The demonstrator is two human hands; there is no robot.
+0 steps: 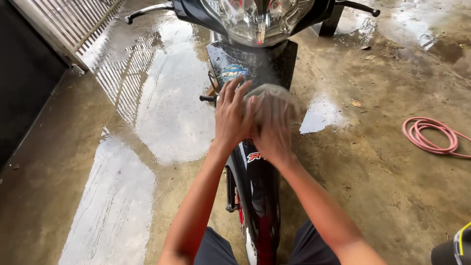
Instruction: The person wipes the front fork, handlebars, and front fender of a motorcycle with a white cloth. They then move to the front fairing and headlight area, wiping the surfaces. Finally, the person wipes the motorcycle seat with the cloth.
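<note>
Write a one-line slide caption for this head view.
Both hands, left hand and right hand, press a cloth against a black motorbike's front panel on wet concrete floor.

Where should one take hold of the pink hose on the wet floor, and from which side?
Probably at the outer curve of the pink hose coil, from above. It lies flat in loose loops on the wet concrete floor, apart from the motorcycle, so nothing blocks a hold there.

Glossy black motorcycle front panel (255,61) with a blue-and-white emblem; black front fender (262,196) with red-and-white lettering and red trim low down. Greyish-tan cloth (267,93), blurred. Coiled pink hose (431,136). Wet brown-grey concrete floor (382,186) with pale striped reflections. Dark grey shorts (216,250).
</note>
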